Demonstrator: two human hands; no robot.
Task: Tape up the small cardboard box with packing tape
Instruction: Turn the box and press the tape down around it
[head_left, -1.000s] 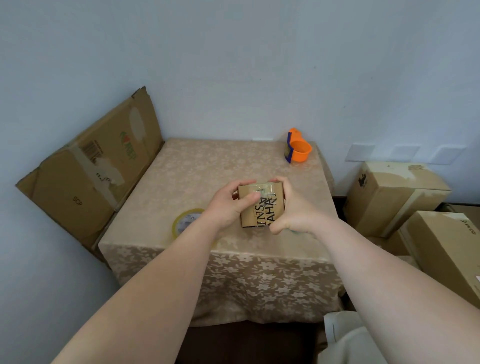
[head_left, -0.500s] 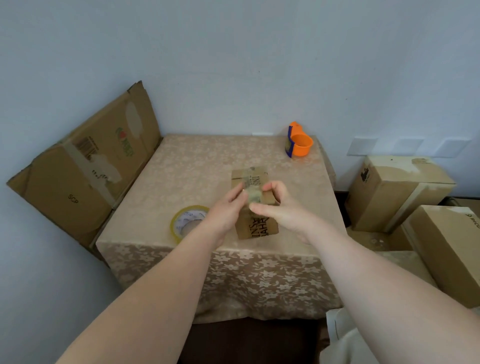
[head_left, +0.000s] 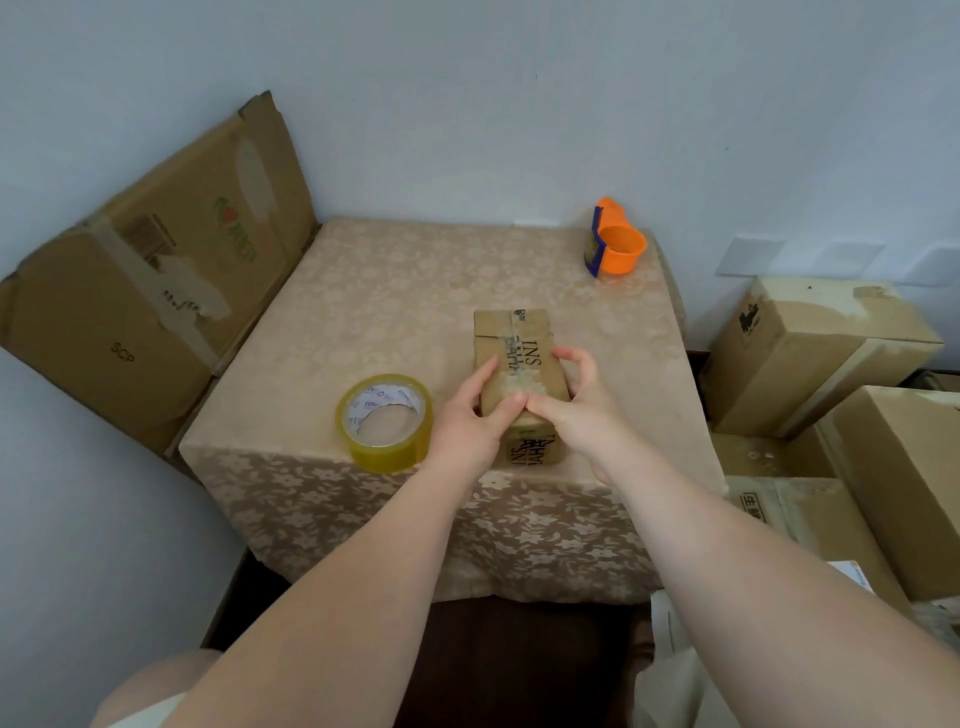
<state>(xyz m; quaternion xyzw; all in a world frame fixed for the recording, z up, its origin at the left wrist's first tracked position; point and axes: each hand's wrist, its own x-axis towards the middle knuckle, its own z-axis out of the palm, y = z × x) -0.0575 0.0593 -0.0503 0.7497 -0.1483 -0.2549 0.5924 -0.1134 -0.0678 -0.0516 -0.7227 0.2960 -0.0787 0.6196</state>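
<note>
Now: one small box on table, both hands' fingers gripping it; one tape roll beside.

1. Walls: plain pale blue-grey, evenly lit.
2. Square table stands in the corner, draped in a beige floral cloth hanging over the front edge.
3. Flattened cardboard sheet leans against the left wall, touching the table's side.
4. Stacked cardboard cartons right of the table.
5. White wall plates above the cartons.
6. Floor under the table: dark brown.
</note>
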